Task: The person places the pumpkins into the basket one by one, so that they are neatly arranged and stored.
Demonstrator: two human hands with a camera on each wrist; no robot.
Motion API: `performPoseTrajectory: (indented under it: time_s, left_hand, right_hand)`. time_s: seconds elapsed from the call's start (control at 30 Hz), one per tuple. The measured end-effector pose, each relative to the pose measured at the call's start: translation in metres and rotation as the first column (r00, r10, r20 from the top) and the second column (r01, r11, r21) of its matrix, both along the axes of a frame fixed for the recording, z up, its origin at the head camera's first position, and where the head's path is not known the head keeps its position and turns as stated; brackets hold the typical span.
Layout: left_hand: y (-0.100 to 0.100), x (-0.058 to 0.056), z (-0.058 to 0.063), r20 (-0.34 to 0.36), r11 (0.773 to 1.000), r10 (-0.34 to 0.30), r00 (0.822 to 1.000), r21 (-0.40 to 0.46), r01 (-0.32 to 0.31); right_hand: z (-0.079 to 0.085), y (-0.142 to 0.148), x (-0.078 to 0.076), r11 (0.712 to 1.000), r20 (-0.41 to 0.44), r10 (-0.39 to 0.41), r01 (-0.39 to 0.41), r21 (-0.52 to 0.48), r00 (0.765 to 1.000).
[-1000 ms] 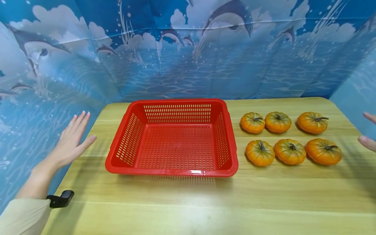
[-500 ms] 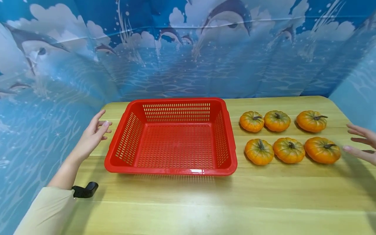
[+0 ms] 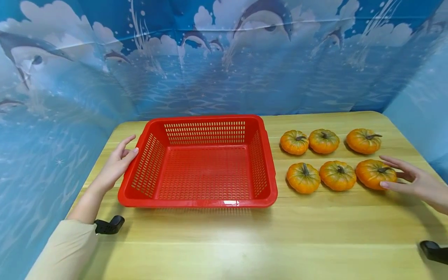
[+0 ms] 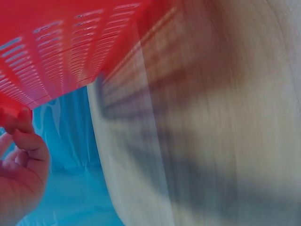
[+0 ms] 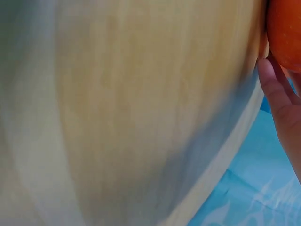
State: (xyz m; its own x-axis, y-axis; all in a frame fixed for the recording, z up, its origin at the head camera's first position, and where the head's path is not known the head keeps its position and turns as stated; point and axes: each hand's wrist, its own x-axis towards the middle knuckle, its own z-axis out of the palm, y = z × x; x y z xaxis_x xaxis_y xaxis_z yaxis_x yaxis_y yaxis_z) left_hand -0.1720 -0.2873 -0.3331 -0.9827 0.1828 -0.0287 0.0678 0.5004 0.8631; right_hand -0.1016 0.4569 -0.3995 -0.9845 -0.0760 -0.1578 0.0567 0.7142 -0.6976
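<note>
A red plastic basket [image 3: 206,203] with slotted walls stands left of centre on the table, nothing inside it. My left hand [image 3: 113,165] is at its left rim, thumb on the rim and fingers curled at the edge; the left wrist view shows these fingers [image 4: 28,143] against the red plastic. Several small orange pumpkins lie in two rows to the right. Around the right side of the front-right pumpkin [image 3: 372,173] my right hand [image 3: 416,184] spreads its thumb and fingers, the thumb at the skin. In the right wrist view the pumpkin [image 5: 287,35] is partly cut off.
The front row also has a middle pumpkin [image 3: 337,175] and a left pumpkin [image 3: 303,178]. Behind them sit three more, one being the back-right pumpkin [image 3: 362,140]. A dolphin-print curtain [image 3: 210,77] encloses the back and sides of the wooden table [image 3: 224,249].
My left hand has moved right from beside the table to the basket's left rim. My right hand has come in from the right edge to the front-right pumpkin. Basket and pumpkins stay put.
</note>
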Motion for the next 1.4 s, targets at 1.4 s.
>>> performPoseTrajectory:
  time_s: [1.4]
  left_hand:
    - [0.008, 0.000, -0.002, 0.040, 0.979, 0.130, 0.991, 0.150, -0.134]
  right_hand:
    - [0.056, -0.032, -0.026, 0.998, 0.022, 0.020, -0.021, 0.063, 1.000]
